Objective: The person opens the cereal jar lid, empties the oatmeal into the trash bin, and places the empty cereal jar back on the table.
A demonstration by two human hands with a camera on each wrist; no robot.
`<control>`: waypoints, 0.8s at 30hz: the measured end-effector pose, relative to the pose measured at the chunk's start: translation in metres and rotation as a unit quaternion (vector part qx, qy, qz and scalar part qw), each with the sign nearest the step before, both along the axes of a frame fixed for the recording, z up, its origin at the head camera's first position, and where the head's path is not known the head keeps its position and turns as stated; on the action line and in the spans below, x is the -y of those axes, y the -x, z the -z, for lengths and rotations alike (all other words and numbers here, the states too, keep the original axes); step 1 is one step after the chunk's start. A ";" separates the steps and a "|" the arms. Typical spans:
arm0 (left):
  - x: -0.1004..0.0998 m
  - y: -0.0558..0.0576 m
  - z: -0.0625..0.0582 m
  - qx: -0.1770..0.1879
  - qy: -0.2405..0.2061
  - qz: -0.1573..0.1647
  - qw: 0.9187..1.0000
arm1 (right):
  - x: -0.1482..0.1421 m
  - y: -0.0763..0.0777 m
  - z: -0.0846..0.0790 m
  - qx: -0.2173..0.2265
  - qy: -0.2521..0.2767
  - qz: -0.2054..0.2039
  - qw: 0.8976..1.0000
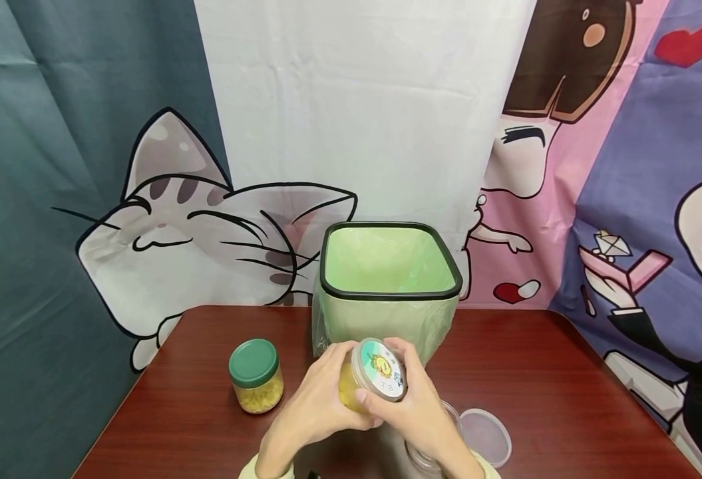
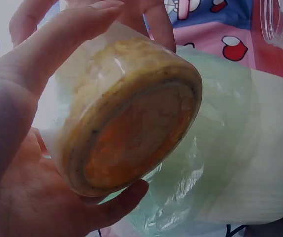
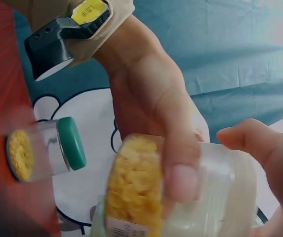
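Observation:
Both hands hold a clear jar of yellow flakes [image 1: 349, 391], tilted above the table in front of the bin. Its whitish lid [image 1: 382, 370] carries a round label with a cartoon sun. My left hand [image 1: 321, 399] grips the jar's body, its thumb across the side in the right wrist view. Around the lid end curl the fingers and thumb of my right hand [image 1: 413, 412]. The left wrist view shows the jar's round bottom [image 2: 136, 136]. To the left stands another jar [image 1: 257, 376], upright, with a green lid and yellow flakes inside.
A bin with a black rim [image 1: 389, 295] and pale green liner stands behind the hands. A flat translucent lid [image 1: 487, 437] lies at the right, beside a clear container [image 1: 422, 460] partly hidden by my right forearm. Printed cloth hangs behind the reddish-brown table [image 1: 524, 359].

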State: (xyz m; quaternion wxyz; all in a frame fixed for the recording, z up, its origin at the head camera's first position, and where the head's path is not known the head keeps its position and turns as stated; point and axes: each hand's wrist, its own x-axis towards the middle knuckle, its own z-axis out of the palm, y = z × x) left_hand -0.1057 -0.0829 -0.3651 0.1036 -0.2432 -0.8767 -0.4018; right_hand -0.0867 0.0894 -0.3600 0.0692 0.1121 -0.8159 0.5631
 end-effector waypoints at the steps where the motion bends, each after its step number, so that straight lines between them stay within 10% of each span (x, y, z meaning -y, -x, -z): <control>1: 0.000 0.000 0.000 -0.002 0.005 0.000 1.000 | -0.001 0.000 0.000 0.002 -0.014 0.000 1.000; 12: -0.001 0.001 0.010 -0.059 0.089 0.006 0.994 | -0.013 0.002 0.001 0.000 -0.155 -0.058 0.986; 24: -0.005 0.002 0.008 -0.077 0.118 0.040 0.989 | -0.020 0.004 -0.003 0.028 -0.150 -0.067 0.986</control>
